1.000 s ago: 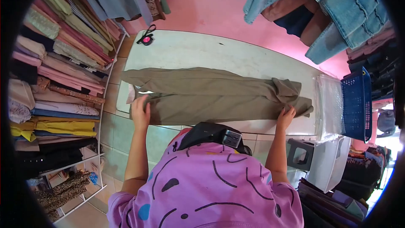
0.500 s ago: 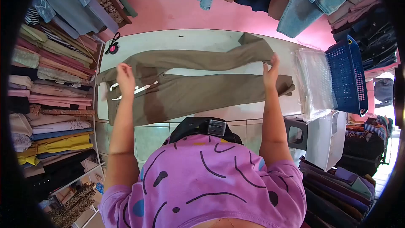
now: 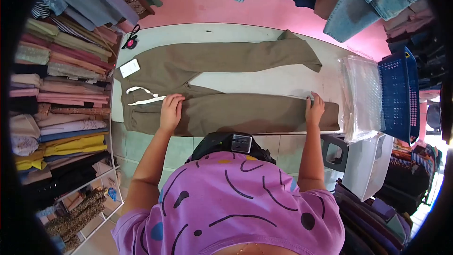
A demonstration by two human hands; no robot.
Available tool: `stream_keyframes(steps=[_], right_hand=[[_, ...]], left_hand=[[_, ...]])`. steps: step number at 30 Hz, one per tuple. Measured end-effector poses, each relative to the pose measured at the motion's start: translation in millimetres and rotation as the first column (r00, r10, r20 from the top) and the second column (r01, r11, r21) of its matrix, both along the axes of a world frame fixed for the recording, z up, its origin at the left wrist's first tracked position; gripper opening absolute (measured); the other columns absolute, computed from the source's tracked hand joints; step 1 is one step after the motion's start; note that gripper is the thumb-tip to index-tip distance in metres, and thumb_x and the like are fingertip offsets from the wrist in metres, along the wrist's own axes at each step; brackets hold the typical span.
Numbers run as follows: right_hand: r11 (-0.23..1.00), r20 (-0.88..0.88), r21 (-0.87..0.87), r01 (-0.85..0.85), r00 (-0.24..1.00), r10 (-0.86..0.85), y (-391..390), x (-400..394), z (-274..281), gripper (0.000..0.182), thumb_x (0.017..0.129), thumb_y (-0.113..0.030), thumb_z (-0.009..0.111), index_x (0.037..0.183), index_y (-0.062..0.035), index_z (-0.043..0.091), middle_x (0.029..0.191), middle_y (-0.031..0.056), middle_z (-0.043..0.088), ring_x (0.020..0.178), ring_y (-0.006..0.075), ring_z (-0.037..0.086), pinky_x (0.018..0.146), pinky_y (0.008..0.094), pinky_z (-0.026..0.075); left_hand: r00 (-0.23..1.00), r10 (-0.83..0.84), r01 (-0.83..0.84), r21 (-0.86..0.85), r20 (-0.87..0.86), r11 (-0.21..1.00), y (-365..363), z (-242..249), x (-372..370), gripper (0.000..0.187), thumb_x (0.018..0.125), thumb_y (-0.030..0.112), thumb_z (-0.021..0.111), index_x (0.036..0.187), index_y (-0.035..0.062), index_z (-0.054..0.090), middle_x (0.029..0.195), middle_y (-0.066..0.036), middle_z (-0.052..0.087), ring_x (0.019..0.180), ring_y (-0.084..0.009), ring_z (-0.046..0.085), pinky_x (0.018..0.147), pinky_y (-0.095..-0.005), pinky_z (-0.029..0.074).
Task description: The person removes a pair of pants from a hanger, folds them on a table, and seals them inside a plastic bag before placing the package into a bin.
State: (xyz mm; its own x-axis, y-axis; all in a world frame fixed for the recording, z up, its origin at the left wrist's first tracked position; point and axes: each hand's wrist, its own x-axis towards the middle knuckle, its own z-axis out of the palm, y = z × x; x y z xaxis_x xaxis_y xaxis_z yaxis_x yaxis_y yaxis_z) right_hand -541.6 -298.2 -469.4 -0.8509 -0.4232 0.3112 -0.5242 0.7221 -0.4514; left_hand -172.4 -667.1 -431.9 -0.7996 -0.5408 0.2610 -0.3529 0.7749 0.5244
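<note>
Olive-brown trousers [image 3: 226, 111] lie spread on the white table, waistband to the left and legs running right. A white drawstring [image 3: 144, 97] hangs loose at the waist, and a white tag [image 3: 130, 68] rests on the far hip. My left hand [image 3: 171, 112] is laid on the near leg just below the crotch, fingers stretched out. Close to the near hem, my right hand [image 3: 314, 108] touches the same leg with thumb and fingers apart. The far leg's end is folded over at an angle.
Clear plastic bags [image 3: 361, 97] are stacked at the table's right end, beside a blue basket [image 3: 400, 95]. A black corded item with a pink part [image 3: 131, 42] sits at the back left. Folded clothes fill the left shelves [image 3: 71, 113]; jeans [image 3: 358, 14] hang above.
My left hand has come down from the waist onto the near leg, uncovering the tag. My right hand has left the far leg for the near one, which now lies smoother at its hem.
</note>
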Motion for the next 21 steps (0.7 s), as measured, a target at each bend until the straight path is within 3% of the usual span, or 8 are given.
stream_keyframes(steps=[1, 5, 8, 12, 14, 16, 20, 21], right_hand=[[0.999, -0.01, 0.027, -0.037, 0.999, 0.038, -5.2, -5.7, 3.8, 0.026, 0.08, -0.016, 0.06, 0.105, -0.0115, 0.059, 0.107, 0.0094, 0.059, 0.104, 0.0299, 0.051, 0.091, 0.0433, 0.036], [0.984, -0.075, 0.11, -0.143, 0.986, 0.152, -17.4, -19.5, 7.4, 0.02, 0.076, -0.013, 0.063, 0.095, -0.0106, 0.062, 0.098, 0.0054, 0.062, 0.099, 0.027, 0.053, 0.086, 0.0403, 0.039], [0.98, -0.079, 0.09, -0.175, 0.98, 0.183, -24.1, -37.5, 1.7, 0.022, 0.072, -0.01, 0.065, 0.094, -0.0112, 0.063, 0.1, 0.0047, 0.062, 0.101, 0.0267, 0.052, 0.088, 0.0418, 0.037], [0.935, -0.225, 0.302, -0.186, 0.939, 0.26, -48.7, -50.3, 14.8, 0.026, 0.076, -0.012, 0.061, 0.102, -0.0115, 0.064, 0.129, 0.0051, 0.046, 0.121, 0.0312, 0.038, 0.098, 0.0491, 0.031], [0.896, -0.267, 0.41, -0.171, 0.916, 0.298, -57.4, -64.1, 16.9, 0.026, 0.078, -0.013, 0.059, 0.103, -0.0116, 0.065, 0.138, 0.0046, 0.038, 0.127, 0.0331, 0.032, 0.101, 0.0517, 0.028], [0.836, -0.238, 0.528, -0.149, 0.919, 0.315, -67.3, -85.0, 12.4, 0.028, 0.08, -0.015, 0.056, 0.107, -0.0119, 0.064, 0.146, 0.0027, 0.024, 0.133, 0.0352, 0.021, 0.103, 0.056, 0.022], [0.836, -0.336, 0.545, -0.071, 0.895, 0.294, -71.5, -123.0, 9.9, 0.025, 0.078, -0.014, 0.059, 0.103, -0.0107, 0.064, 0.136, 0.0047, 0.042, 0.127, 0.0319, 0.033, 0.1, 0.0523, 0.027], [0.898, -0.26, 0.415, -0.146, 0.927, 0.271, -66.7, -133.3, 13.1, 0.022, 0.076, -0.013, 0.061, 0.098, -0.0097, 0.064, 0.126, 0.0056, 0.05, 0.12, 0.0311, 0.04, 0.097, 0.0489, 0.031]], left_hand=[[0.998, 0.035, -0.035, 0.008, -0.045, 0.999, -2.3, 3.6, -10.8, 0.018, 0.08, 0.003, 0.055, 0.097, 0.0044, 0.06, 0.098, -0.012, 0.056, 0.091, -0.032, 0.053, 0.083, -0.0399, 0.044], [1.0, 0.011, -0.011, -0.076, 0.002, 0.997, -11.1, -0.2, -44.6, 0.019, 0.082, 0.007, 0.056, 0.1, 0.0069, 0.059, 0.099, -0.013, 0.053, 0.089, -0.0319, 0.054, 0.077, -0.0389, 0.046], [0.952, 0.194, -0.174, -0.1, 0.235, 0.98, -3.4, -3.4, -66.2, 0.02, 0.083, 0.013, 0.057, 0.102, 0.0106, 0.058, 0.103, -0.013, 0.05, 0.091, -0.0307, 0.053, 0.074, -0.0408, 0.048], [0.871, 0.34, -0.258, -0.26, 0.355, 0.931, -3.4, 3.9, -82.9, 0.018, 0.081, 0.021, 0.061, 0.096, 0.012, 0.061, 0.106, -0.009, 0.05, 0.095, -0.0261, 0.053, 0.073, -0.042, 0.05], [0.917, 0.228, -0.071, -0.428, 0.326, 0.901, -24.1, -10.2, -77.3, 0.013, 0.078, 0.021, 0.063, 0.084, 0.0105, 0.065, 0.096, -0.004, 0.058, 0.095, -0.0237, 0.054, 0.071, -0.0407, 0.05], [0.92, 0.239, -0.06, -0.493, 0.309, 0.868, -33.7, -11.2, -73.7, 0.009, 0.074, 0.02, 0.066, 0.072, 0.0106, 0.066, 0.084, -0.001, 0.061, 0.088, -0.0225, 0.057, 0.067, -0.0386, 0.051], [0.936, 0.258, -0.18, -0.305, 0.241, 0.935, -31.1, 7.5, -61.8, 0.012, 0.07, 0.009, 0.066, 0.078, 0.0083, 0.057, 0.078, -0.006, 0.06, 0.074, -0.0267, 0.059, 0.062, -0.0385, 0.049], [0.928, 0.302, -0.246, -0.25, 0.22, 0.937, -29.8, 18.5, -61.8, 0.017, 0.069, 0.004, 0.065, 0.08, 0.0066, 0.053, 0.078, -0.008, 0.059, 0.071, -0.0278, 0.059, 0.062, -0.0386, 0.047]])
